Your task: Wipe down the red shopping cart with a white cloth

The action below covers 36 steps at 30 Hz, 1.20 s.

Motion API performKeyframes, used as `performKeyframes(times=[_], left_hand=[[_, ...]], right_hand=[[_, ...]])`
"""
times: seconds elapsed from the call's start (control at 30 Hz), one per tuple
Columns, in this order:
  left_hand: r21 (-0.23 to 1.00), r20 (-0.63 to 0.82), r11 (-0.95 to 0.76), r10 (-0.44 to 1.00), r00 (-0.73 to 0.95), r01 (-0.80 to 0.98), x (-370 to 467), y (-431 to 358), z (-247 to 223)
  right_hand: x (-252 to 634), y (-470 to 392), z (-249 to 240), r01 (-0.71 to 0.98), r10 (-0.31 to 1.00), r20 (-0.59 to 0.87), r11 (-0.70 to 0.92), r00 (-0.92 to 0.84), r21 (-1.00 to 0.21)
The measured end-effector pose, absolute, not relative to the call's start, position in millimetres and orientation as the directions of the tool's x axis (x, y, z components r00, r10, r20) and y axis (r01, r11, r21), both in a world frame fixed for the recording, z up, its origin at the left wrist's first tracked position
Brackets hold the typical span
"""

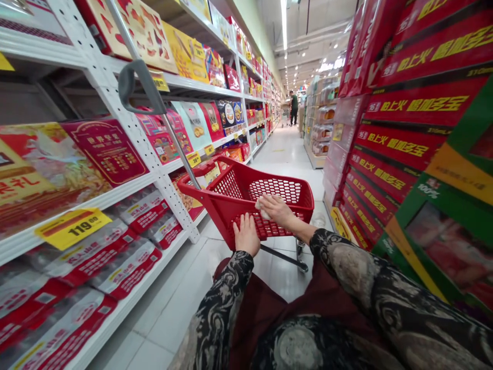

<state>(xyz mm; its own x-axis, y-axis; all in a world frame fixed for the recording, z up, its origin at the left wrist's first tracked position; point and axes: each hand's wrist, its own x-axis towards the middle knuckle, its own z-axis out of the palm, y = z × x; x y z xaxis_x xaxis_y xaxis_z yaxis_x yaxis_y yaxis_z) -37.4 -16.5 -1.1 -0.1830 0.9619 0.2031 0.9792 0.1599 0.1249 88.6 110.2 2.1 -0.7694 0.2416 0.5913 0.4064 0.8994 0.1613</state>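
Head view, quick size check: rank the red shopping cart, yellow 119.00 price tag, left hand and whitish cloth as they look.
Largest to smallest:
1. Red shopping cart
2. Yellow 119.00 price tag
3. Left hand
4. Whitish cloth, partly hidden under the right hand

through one head-worn camera, we are looking forward and down from close beside and above the red cart (239, 199), facing along the aisle floor (283, 146) beyond it.
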Motion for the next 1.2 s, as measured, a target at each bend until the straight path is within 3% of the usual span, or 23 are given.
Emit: performKeyframes(times=[0.33,0.6,0.9,1.03,1.2], left_hand=[[-0.031,0.15,0.018,0.989,-0.014,0.999,6,-14,0],[-0.046,0.131,-0.02,0.991,0.026,0.999,25,-9,6],[-0.058,0.099,-0.056,0.993,0.061,0.997,25,-13,2],[-0.049,0.116,0.012,0.993,-0.006,0.999,8,-11,0],[-0.048,0.17,0.097,0.981,-0.088,0.994,-10,-10,2]], right_hand=[[161,104,-79,0.428,0.205,0.557,0.85,-0.805,0.306],[177,114,-27,0.589,0.313,0.698,0.785,-0.644,0.192],[170,103,-81,0.481,0.284,0.545,0.838,-0.789,0.26],[151,107,-50,0.426,0.198,0.558,0.849,-0.806,0.314],[115,114,-14,0.432,0.188,0.603,0.854,-0.775,0.29]])
